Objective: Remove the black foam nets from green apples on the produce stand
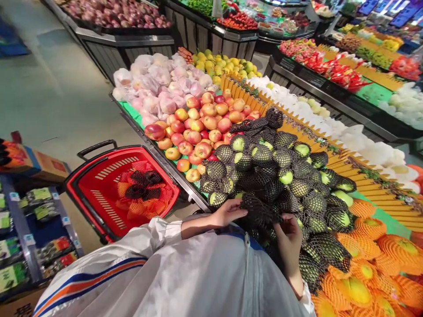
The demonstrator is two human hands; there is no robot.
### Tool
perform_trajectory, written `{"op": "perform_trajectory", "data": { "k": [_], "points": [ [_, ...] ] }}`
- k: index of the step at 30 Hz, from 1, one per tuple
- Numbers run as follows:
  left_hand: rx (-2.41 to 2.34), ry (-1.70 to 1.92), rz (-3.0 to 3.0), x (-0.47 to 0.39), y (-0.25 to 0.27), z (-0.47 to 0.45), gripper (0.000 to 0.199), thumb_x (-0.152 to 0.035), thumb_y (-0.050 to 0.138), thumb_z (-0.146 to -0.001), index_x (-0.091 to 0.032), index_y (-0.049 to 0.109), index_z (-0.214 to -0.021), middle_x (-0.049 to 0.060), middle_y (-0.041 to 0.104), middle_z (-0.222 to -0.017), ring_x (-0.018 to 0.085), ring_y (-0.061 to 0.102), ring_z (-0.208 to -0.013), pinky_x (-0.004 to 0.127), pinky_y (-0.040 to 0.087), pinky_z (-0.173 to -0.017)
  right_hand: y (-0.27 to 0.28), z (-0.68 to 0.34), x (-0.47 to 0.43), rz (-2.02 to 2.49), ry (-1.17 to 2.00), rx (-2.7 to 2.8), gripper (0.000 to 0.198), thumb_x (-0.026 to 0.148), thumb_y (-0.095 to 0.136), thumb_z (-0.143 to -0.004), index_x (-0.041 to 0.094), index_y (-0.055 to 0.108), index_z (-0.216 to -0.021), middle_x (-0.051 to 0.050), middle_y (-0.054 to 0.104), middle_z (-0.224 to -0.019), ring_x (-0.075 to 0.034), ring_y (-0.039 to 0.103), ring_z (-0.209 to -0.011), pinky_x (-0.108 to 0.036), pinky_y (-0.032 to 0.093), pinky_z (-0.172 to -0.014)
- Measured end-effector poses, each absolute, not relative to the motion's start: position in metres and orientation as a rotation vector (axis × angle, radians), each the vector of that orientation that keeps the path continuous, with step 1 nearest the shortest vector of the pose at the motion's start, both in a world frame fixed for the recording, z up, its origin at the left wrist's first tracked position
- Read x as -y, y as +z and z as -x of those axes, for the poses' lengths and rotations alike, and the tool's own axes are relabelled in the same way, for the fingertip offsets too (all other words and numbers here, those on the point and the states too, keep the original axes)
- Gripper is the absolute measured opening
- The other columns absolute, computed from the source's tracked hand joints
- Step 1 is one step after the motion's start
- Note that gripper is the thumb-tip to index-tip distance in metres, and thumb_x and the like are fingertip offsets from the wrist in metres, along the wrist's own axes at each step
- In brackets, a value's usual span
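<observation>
The left hand (231,211) and right hand (291,237) pinch a net (259,209) over green fruit (286,177) at the near edge of the stand (190,189); a basket (109,185) sits beside its left edge.

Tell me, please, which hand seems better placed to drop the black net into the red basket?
Probably the left hand: it holds one side of the black net and is nearer the red basket; the right hand, at the net's other side, is farther away.

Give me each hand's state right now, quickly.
Left hand: closed, holding one side of a black mesh net.
Right hand: closed, pinching the other side of the same black mesh net.
</observation>
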State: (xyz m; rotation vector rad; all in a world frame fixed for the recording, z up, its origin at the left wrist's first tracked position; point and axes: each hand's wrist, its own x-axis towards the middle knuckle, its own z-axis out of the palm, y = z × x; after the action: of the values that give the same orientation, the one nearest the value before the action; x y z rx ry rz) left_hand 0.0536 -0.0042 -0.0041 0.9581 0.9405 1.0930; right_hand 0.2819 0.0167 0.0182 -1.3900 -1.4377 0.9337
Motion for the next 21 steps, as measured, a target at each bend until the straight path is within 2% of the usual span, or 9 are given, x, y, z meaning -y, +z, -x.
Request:
{"op": "perform_trajectory", "data": {
  "k": [3,6,9,11,13,15,17,19,21],
  "points": [
    [-0.789,0.973,-0.975,0.000,-0.003,-0.061,0.052,-0.063,0.075,-0.075,-0.016,0.063,-0.093,0.003,0.065,-0.085,0.017,0.059,-0.080,0.029,0.049,-0.076,0.018,-0.289,-0.002,1.306,1.000,1.477,0.017,0.032,0.072,-0.077,0.023,0.060,-0.083,0.001,0.056,-0.077,-0.017,0.052,-0.072,-0.028,0.041,-0.067],
    [-0.730,0.842,-1.090,-0.004,-0.005,-0.064,0.055,-0.066,0.073,-0.075,-0.015,0.063,-0.094,0.005,0.067,-0.089,0.018,0.061,-0.082,0.031,0.049,-0.079,0.015,-0.294,0.010,1.049,1.357,1.618,0.035,0.054,0.076,-0.075,0.023,0.066,-0.087,-0.002,0.063,-0.081,-0.021,0.057,-0.073,-0.031,0.044,-0.065],
    [-0.653,0.809,-1.146,-0.010,-0.007,-0.064,0.060,-0.072,0.066,-0.078,-0.015,0.064,-0.097,0.006,0.068,-0.091,0.018,0.062,-0.084,0.031,0.051,-0.081,0.010,-0.290,0.013,0.899,1.494,1.375,0.048,0.071,0.055,-0.086,0.025,0.067,-0.078,-0.003,0.061,-0.073,-0.021,0.056,-0.070,-0.033,0.044,-0.063],
    [-0.567,0.774,-1.223,-0.014,-0.005,-0.064,0.060,-0.072,0.063,-0.081,-0.015,0.065,-0.100,0.008,0.069,-0.095,0.020,0.064,-0.090,0.032,0.051,-0.085,0.007,-0.283,0.012,0.941,1.441,1.140,0.043,0.062,0.047,-0.095,0.027,0.067,-0.080,-0.001,0.057,-0.070,-0.019,0.054,-0.069,-0.032,0.044,-0.064],
    [-0.500,0.753,-1.330,-0.017,-0.002,-0.063,0.058,-0.070,0.061,-0.083,-0.015,0.068,-0.101,0.010,0.069,-0.101,0.021,0.064,-0.098,0.034,0.049,-0.093,0.005,-0.275,0.011,0.989,1.443,1.078,0.031,0.056,0.058,-0.092,0.030,0.070,-0.102,-0.002,0.064,-0.086,-0.020,0.059,-0.082,-0.032,0.048,-0.075],
    [-0.489,0.761,-1.380,-0.018,0.001,-0.063,0.056,-0.069,0.061,-0.084,-0.015,0.070,-0.100,0.010,0.070,-0.105,0.023,0.063,-0.105,0.035,0.047,-0.099,0.004,-0.268,0.012,0.992,1.543,1.153,0.049,0.056,0.074,-0.081,0.032,0.065,-0.123,-0.004,0.068,-0.108,-0.023,0.061,-0.102,-0.036,0.048,-0.090],
    [-0.552,0.769,-1.302,-0.018,0.001,-0.062,0.056,-0.068,0.065,-0.082,-0.016,0.069,-0.102,0.010,0.070,-0.102,0.022,0.064,-0.102,0.036,0.049,-0.095,0.003,-0.263,0.014,0.974,1.664,1.229,0.062,0.054,0.083,-0.072,0.033,0.064,-0.128,-0.005,0.068,-0.118,-0.026,0.061,-0.109,-0.040,0.047,-0.098],
    [-0.631,0.771,-1.147,-0.016,-0.002,-0.061,0.059,-0.065,0.074,-0.075,-0.015,0.065,-0.104,0.008,0.069,-0.098,0.020,0.066,-0.093,0.033,0.051,-0.085,0.002,-0.261,0.015,0.999,1.721,1.252,0.063,0.049,0.086,-0.069,0.033,0.065,-0.126,-0.005,0.069,-0.113,-0.026,0.063,-0.104,-0.041,0.049,-0.095],
    [-0.677,0.786,-1.015,-0.016,-0.005,-0.060,0.062,-0.061,0.082,-0.067,-0.014,0.062,-0.102,0.005,0.067,-0.093,0.016,0.065,-0.084,0.028,0.050,-0.077,0.001,-0.261,0.014,1.078,1.708,1.249,0.057,0.045,0.087,-0.069,0.032,0.068,-0.121,-0.003,0.070,-0.097,-0.024,0.064,-0.091,-0.040,0.051,-0.086]
  ]
}}
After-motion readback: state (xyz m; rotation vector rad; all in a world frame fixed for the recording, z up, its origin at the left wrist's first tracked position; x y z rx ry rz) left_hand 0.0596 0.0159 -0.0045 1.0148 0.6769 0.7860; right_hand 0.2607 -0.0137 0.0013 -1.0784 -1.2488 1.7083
